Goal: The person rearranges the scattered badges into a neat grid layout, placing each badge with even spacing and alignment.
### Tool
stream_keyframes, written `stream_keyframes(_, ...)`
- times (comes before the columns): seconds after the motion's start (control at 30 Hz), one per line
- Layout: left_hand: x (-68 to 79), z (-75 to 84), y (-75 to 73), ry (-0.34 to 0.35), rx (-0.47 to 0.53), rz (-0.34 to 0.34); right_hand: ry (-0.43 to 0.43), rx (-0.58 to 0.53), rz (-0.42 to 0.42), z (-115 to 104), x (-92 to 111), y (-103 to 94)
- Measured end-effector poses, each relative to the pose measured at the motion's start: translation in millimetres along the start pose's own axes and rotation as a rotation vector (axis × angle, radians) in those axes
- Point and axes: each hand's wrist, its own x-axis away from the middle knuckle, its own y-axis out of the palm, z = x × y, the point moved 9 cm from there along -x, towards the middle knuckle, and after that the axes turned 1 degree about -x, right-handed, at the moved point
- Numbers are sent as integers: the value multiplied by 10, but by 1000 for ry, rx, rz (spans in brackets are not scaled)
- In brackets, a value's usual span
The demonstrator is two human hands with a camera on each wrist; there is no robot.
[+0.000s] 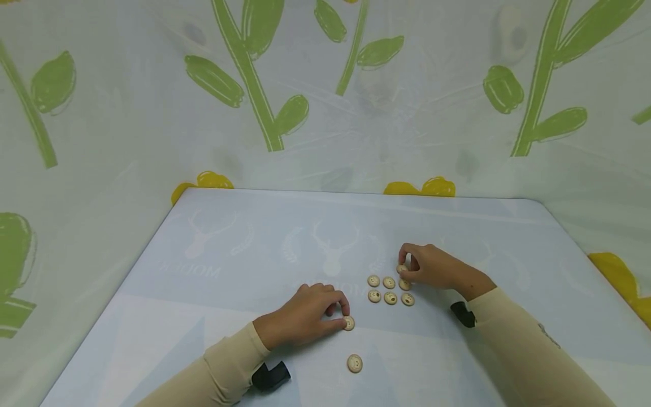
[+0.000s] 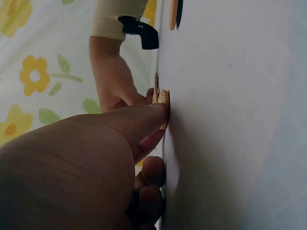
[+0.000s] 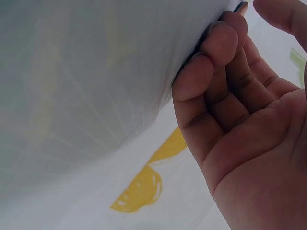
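Observation:
My left hand [image 1: 311, 315] pinches a small round wooden disc [image 1: 349, 323] at the table surface, between thumb and index finger. That same disc [image 2: 165, 103] shows edge-on under the thumb in the left wrist view. To the right and farther back, my right hand [image 1: 432, 265] has its index finger and thumb curled round another wooden disc [image 1: 402, 269]. Its other fingers rest on the table in the right wrist view. Beside it, several pale discs [image 1: 389, 298] with dark marks lie in two short rows. A single disc [image 1: 355, 363] lies nearer me.
The table [image 1: 264, 237] has a pale blue cover with faint deer-head prints. Behind and around it hangs a whitish sheet [image 1: 142, 96] with green leaves and yellow flowers. Each sleeve has a black wrist device [image 1: 270, 377] below it.

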Motion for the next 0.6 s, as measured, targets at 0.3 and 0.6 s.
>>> stream_keyframes(0.3,-8,15,-6,-3,-2,-4,-7,-11,27,-32,81,4)
stream_keyframes(0.6,-2,25,-22,-8,8,-5,-72,-10,60,-218,206,3)
